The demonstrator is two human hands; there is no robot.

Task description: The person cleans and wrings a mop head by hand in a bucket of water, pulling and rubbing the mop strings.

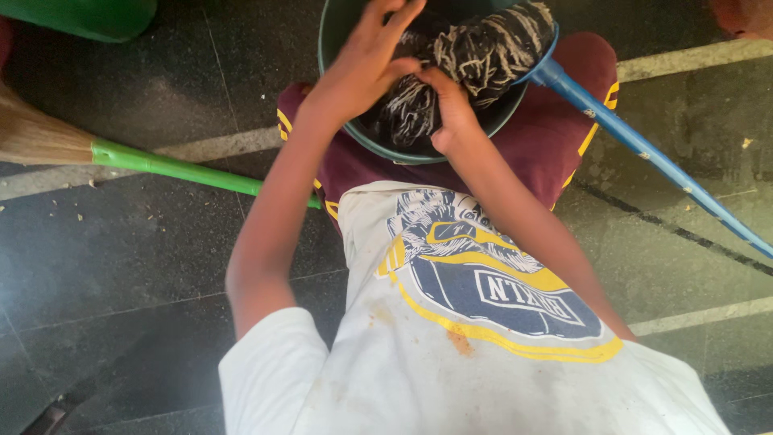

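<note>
Broom point(121, 153): lies flat on the dark tiled floor point(121, 258), well off to the left of the fingers, green handle pointing in toward the person's knee, straw head out at the frame's left edge. A shuffle of the leg could knock or trip on it.

Left hand point(362, 68): fingers point(394, 20) spread and mostly straight, palm pressed onto the mop strands, not clenched. With so flat a hold, wet strands can slide out from under the palm.

Bucket point(338, 89): dark teal, directly under both hands, seemingly propped against the maroon shorts point(547, 137). It tilts toward the lap; hard pressing on one side could tip it and spill onto the shorts and the floor.

Mop head point(475, 56): grey and white cords bunched inside the bucket, lying beneath and between the fingers of both hands, the bulk just right of the right hand.

Right hand point(451, 109): closed around a hank of cords near the bucket's near rim; how tight the grip is I can't quite tell, since the fingertips are buried in the strands. A finger could tangle there.

Mop handle point(644, 153): blue, runs from the mop head away to the lower right, unsupported by either hand. Twisting the cords could swing it across the floor.
</note>
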